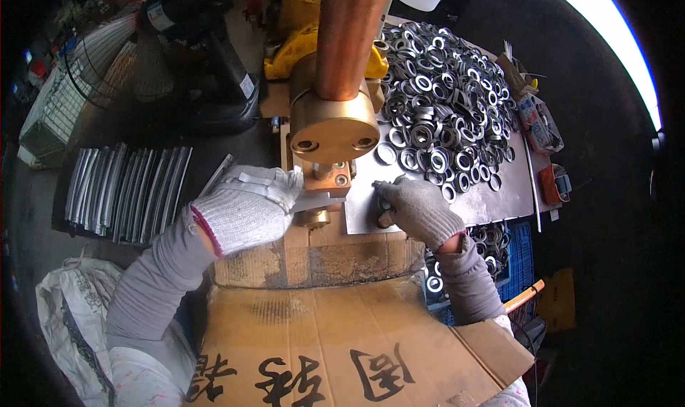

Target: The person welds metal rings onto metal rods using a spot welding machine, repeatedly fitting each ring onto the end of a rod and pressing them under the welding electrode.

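Observation:
My left hand, in a white knitted glove, is closed on a flat metal strip whose end reaches under the machine's copper-coloured head. A lower copper block with bolts sits just beyond the strip's end. To the right, my right hand, in a grey glove, rests with curled fingers at the edge of the metal sheet. A dark piece shows beneath its fingertips, too hidden to name. Behind that hand lies a large pile of metal rings.
Several metal strips lie in a row at the left. Cardboard with black writing covers the near side. A blue crate with rings stands at the lower right. A white sack is at the lower left.

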A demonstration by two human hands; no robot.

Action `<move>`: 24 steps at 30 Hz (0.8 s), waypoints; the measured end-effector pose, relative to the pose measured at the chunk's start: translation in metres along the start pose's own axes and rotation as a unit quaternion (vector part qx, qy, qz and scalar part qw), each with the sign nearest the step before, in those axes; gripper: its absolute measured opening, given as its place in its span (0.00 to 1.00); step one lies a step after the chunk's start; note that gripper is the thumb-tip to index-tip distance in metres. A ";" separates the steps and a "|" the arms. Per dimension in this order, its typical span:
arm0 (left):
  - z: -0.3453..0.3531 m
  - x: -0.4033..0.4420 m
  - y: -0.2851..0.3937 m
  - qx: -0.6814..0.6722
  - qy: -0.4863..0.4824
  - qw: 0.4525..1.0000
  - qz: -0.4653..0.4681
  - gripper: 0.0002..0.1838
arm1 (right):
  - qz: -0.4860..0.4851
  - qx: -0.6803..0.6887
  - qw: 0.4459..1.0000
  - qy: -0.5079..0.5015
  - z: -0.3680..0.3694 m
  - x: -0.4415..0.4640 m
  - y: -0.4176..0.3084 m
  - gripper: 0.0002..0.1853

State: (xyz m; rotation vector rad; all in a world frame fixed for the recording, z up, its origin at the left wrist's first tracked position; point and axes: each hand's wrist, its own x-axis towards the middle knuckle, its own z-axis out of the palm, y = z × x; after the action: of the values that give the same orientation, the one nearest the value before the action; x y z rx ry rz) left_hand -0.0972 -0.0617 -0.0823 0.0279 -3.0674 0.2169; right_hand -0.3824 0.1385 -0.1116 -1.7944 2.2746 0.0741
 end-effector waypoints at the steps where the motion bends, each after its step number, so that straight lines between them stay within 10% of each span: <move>1: 0.003 -0.001 -0.002 0.002 0.001 1.000 0.001 0.25 | 0.004 0.002 1.000 -0.015 -0.004 0.001 -0.002 0.36; 4: -0.014 0.008 -0.001 -0.034 -0.072 0.996 -0.033 0.22 | -0.048 0.449 0.888 0.085 0.012 -0.009 -0.007 0.40; 8: -0.014 0.015 -0.001 -0.048 -0.103 0.991 -0.067 0.16 | -0.065 0.615 0.783 0.069 0.004 -0.016 -0.038 0.40; 24: -0.019 0.017 -0.011 -0.068 -0.084 0.993 -0.048 0.14 | -0.126 0.529 0.838 0.040 0.003 0.009 -0.055 0.40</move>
State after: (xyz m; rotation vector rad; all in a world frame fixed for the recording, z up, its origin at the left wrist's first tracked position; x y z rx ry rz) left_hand -0.1126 -0.0702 -0.0609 0.1956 -3.2288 -0.0011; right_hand -0.3313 0.1174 -0.1104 -1.3916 1.5040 -1.0889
